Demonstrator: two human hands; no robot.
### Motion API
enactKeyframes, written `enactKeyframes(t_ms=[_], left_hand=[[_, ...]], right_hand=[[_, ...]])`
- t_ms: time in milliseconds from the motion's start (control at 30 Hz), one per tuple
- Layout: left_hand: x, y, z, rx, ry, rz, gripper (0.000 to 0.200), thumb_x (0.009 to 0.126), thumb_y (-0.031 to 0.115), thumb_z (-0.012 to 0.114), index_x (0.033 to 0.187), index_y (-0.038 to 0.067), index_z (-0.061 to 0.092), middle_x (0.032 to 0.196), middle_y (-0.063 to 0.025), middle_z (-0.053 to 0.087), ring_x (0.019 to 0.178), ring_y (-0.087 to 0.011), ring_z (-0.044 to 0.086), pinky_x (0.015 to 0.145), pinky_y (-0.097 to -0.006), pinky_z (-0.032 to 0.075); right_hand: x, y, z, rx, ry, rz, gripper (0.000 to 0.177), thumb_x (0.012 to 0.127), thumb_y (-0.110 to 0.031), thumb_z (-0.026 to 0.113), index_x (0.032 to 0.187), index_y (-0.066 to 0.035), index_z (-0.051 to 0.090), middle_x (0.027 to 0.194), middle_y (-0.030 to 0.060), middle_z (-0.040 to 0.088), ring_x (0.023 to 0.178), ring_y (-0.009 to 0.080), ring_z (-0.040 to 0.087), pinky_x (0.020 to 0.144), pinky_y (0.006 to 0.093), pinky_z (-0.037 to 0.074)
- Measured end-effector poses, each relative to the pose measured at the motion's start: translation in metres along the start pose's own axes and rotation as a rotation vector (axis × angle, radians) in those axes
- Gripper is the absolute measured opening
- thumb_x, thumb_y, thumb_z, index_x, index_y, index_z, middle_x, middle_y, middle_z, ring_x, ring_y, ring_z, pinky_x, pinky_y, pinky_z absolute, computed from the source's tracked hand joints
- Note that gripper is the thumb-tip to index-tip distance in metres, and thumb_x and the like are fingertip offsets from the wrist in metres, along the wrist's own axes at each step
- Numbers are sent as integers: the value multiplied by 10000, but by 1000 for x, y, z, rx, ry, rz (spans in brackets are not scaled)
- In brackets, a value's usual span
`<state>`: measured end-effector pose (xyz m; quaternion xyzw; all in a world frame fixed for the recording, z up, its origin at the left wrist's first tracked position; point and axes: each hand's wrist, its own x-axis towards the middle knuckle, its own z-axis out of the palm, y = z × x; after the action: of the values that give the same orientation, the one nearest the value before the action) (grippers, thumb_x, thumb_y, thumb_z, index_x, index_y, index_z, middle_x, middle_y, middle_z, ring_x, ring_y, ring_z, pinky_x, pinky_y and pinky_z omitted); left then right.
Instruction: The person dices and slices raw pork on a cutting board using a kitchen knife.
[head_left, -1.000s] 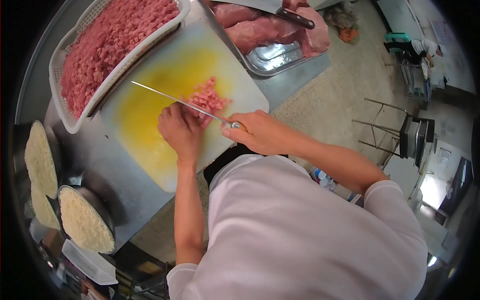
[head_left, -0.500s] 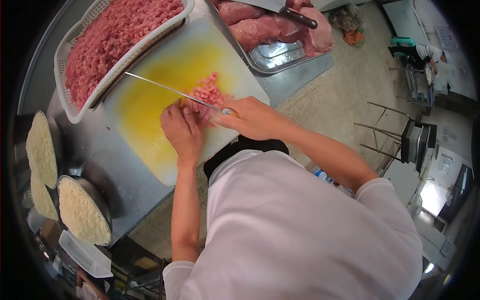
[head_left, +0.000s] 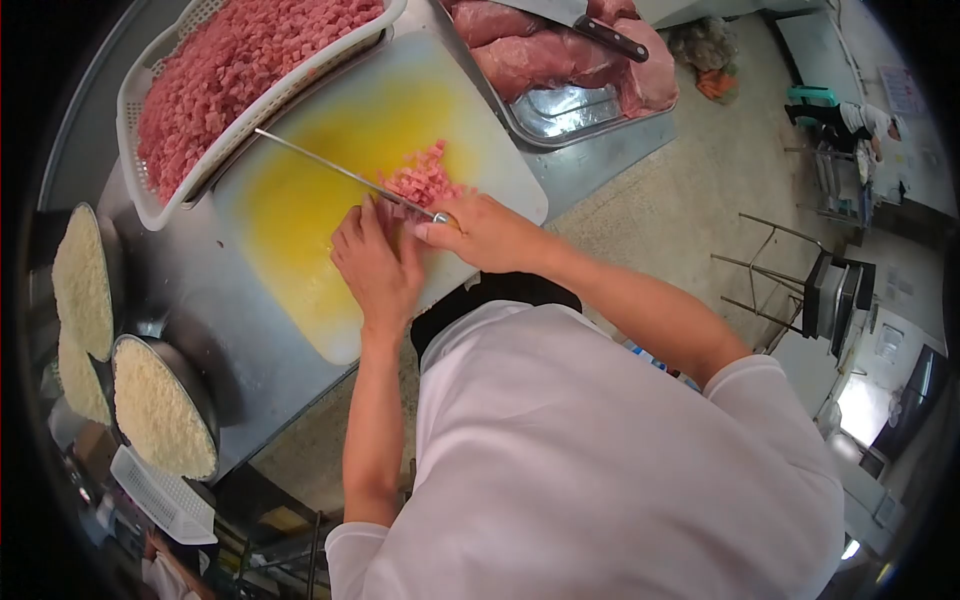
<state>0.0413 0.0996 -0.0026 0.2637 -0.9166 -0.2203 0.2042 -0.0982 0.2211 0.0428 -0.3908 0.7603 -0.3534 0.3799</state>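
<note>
My right hand is wrapped around the handle of a kitchen knife, whose long thin blade points toward the upper left over a white cutting board with a yellow stain. Beside the blade, my left hand has its fingers bent down against a piece of pink meat, mostly hidden under the fingers and knife. A small heap of diced meat lies just past the blade, on its far side.
A white plastic basket of diced meat stands at the board's upper left. A metal tray holds large meat pieces with a cleaver on top. Bowls of pale crumbs line the left. Another person is far right.
The whole view has shifted slightly. My right hand and the knife have moved a little against the board, and my left hand stays by the blade.
</note>
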Motion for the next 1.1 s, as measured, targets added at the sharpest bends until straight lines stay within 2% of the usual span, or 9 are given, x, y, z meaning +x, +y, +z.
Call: enactKeyframes(t_ms=[100, 233, 300, 400, 500, 767, 833, 967, 1100], left_hand=[[-13, 12, 2, 54, 0, 34, 697, 899, 289, 718, 1455, -49, 469, 1366, -236, 538, 1266, -418, 472, 1035, -523, 369], [-10, 7, 6, 99, 23, 24, 675, 915, 263, 704, 1455, -58, 458, 1350, -240, 552, 1252, -414, 492, 1036, -509, 377], [-5, 1, 2, -124, 85, -31, 496, 933, 219, 670, 1342, -36, 554, 1233, -216, 600, 1163, -392, 532, 986, -499, 397], [11, -14, 3, -89, 15, -158, 278, 946, 170, 639, 1164, -3, 620, 1081, -179, 624, 1004, -386, 559, 900, -488, 423], [14, -11, 16, 20, 100, -68, 142, 953, 137, 614, 1021, 13, 624, 971, -158, 587, 911, -380, 528, 829, -493, 415], [13, -13, 7, -73, 142, -64, 151, 876, 57, 590, 1021, 28, 621, 937, -158, 582, 892, -372, 527, 783, -483, 412], [7, -16, 8, -121, 160, -112, 153, 876, 57, 589, 1024, 28, 618, 934, -158, 580, 883, -370, 526, 779, -485, 409], [7, -22, 14, 6, 72, -62, 138, 897, 130, 640, 1015, 60, 624, 934, -135, 576, 898, -352, 531, 782, -466, 398], [5, -16, 2, -40, 38, -45, 176, 860, 95, 670, 1030, 58, 645, 975, -143, 595, 933, -360, 545, 818, -464, 408]], right_hand=[[1, 5, -1, 63, 14, -37, 429, 988, -372, 610, 1054, 45, 683, 888, 285, 687, 851, 469, 664, 786, 497, 523], [-16, -26, -26, 117, -41, 42, 421, 989, -369, 605, 1015, 42, 694, 826, 277, 675, 814, 448, 671, 756, 491, 507], [-34, -36, -37, 80, -50, 96, 426, 992, -371, 603, 996, 45, 691, 827, 277, 675, 814, 453, 668, 753, 495, 504], [-60, -36, -45, 21, -113, 180, 432, 1000, -378, 592, 993, 46, 677, 831, 280, 674, 826, 466, 663, 754, 504, 500], [-53, -20, -29, -23, -126, 150, 434, 1013, -387, 566, 1002, 39, 650, 842, 286, 677, 854, 487, 657, 767, 524, 501], [-14, -36, -21, 68, -29, 52, 386, 1004, -346, 602, 989, 37, 643, 821, 262, 681, 821, 455, 666, 737, 503, 511], [-33, -50, -33, 18, -134, 215, 386, 1005, -342, 598, 980, 41, 644, 812, 263, 679, 823, 452, 671, 733, 502, 508], [-32, -27, -10, 62, -177, 207, 379, 1009, -341, 588, 990, 33, 648, 851, 256, 691, 838, 449, 671, 754, 499, 510], [-10, -20, 5, 62, -59, 52, 408, 1012, -368, 586, 975, 34, 651, 873, 259, 689, 849, 439, 670, 781, 491, 510]])
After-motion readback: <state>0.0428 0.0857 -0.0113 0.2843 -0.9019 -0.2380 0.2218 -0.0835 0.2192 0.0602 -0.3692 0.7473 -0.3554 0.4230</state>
